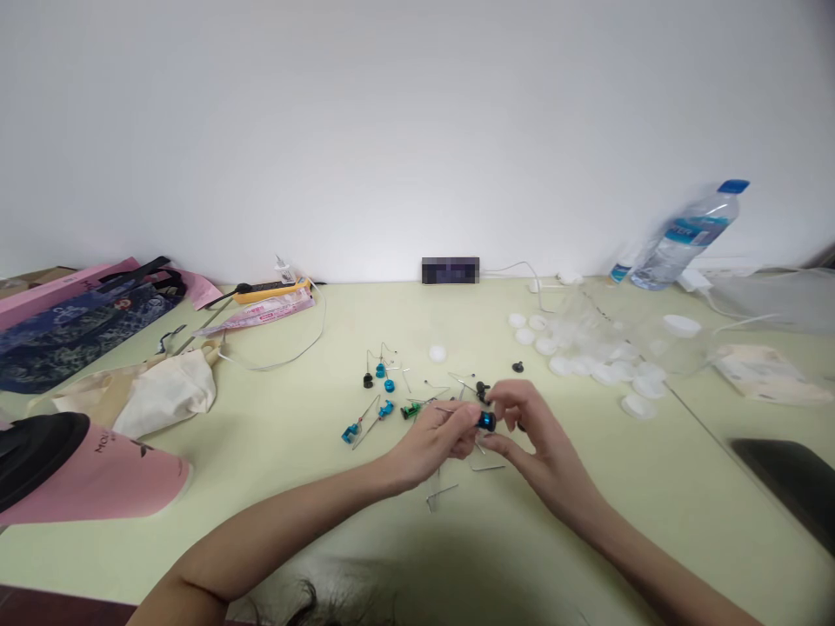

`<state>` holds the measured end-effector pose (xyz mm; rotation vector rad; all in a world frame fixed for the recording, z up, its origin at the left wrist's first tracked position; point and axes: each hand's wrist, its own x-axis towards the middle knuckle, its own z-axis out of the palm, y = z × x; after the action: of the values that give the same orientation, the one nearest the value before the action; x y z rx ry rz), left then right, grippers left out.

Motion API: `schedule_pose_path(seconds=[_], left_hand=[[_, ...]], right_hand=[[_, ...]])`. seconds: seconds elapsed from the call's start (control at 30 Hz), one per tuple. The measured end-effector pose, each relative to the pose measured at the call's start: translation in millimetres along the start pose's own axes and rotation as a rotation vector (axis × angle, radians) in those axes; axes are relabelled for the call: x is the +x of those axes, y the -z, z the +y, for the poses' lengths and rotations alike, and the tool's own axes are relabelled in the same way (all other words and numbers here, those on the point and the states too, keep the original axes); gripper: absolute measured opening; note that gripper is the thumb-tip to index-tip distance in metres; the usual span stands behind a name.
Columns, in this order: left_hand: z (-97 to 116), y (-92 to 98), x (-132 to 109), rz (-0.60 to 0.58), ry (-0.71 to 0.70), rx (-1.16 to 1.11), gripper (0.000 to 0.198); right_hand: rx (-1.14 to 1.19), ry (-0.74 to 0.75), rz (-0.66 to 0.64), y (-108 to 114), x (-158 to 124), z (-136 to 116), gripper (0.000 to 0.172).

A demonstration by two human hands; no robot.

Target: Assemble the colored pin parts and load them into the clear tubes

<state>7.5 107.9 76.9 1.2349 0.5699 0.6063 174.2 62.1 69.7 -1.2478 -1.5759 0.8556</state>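
Left hand (438, 435) had the little blue-and-black part (487, 422) pinched over the green tabletop (326, 539), right hand (538, 443) thumb and fingers parted by its end (couldn't tell if touching), so imo fiddly two-handed work that called for a steady left grip next.

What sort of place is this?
Probably a personal desk used as a workbench: a pale green table against a wall, with small blue parts scattered beside everyday things like a pink cup.
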Motion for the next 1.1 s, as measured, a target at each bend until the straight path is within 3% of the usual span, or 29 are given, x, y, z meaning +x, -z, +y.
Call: schedule_pose_path(seconds=[0.03, 0.07, 0.13, 0.2, 0.3, 0.37, 0.4, 0.47, 0.57, 0.63, 0.73, 0.8, 0.9, 1.0, 1.07, 1.1], left_hand=[[1, 0.8, 0, 0.012, -0.014, 0.045, 0.044], [1, 1.6, 0, 0.015, -0.028, 0.095, 0.045], [0, 2.8, 0, -0.02, -0.049, 0.173, 0.046], [-1, 3.4, 0, -0.049, -0.062, 0.21, 0.046], [-2, 4.0, 1, -0.003, -0.07, 0.233, 0.046], [-2, 4.0, 1, 0.029, -0.075, 0.262, 0.046], [-1, 3.8, 1, 0.03, -0.079, 0.286, 0.046], [1, 3.2, 0, 0.015, -0.089, 0.339, 0.046], [2, 3.3, 0, -0.004, -0.1, 0.395, 0.045], [3, 4.4, 0, 0.015, -0.098, 0.394, 0.044], [5, 6.1, 0, 0.049, -0.099, 0.401, 0.044], [6, 6.2, 0, 0.031, -0.106, 0.434, 0.044], [7, 5.9, 0, 0.017, -0.111, 0.484, 0.044], [8, 6.3, 0, 0.047, -0.096, 0.49, 0.044], [9, 6.7, 0, 0.058, -0.089, 0.482, 0.044], [9, 6.7, 0, 0.056, -0.092, 0.485, 0.045]], right_hand=[[0.027, -0.016, -0.027, 3, 2, 0, 0.041], [0.073, -0.048, -0.076, 5, 3, -1, 0.043], [0.167, -0.131, -0.207, 8, 4, -2, 0.026], [0.215, -0.179, -0.279, 9, 4, -5, 0.034], [0.205, -0.149, -0.208, 11, 5, -6, 0.016], [0.181, -0.131, -0.158, 12, 6, -5, 0.04], [0.167, -0.138, -0.154, 13, 6, -4, 0.043], [0.146, -0.17, -0.189, 13, 6, -3, 0.023], [0.157, -0.19, -0.266, 13, 5, -3, 0.035], [0.174, -0.165, -0.229, 14, 5, -4, 0.016], [0.163, -0.136, -0.152, 15, 7, -4, 0.043], [0.155, -0.161, -0.199, 15, 8, -4, 0.024], [0.181, -0.23, -0.313, 14, 7, -4, 0.042], [0.194, -0.255, -0.259, 17, 7, -3, 0.021], [0.185, -0.241, -0.179, 19, 8, -1, 0.048], [0.179, -0.239, -0.158, 19, 8, 0, 0.049]])
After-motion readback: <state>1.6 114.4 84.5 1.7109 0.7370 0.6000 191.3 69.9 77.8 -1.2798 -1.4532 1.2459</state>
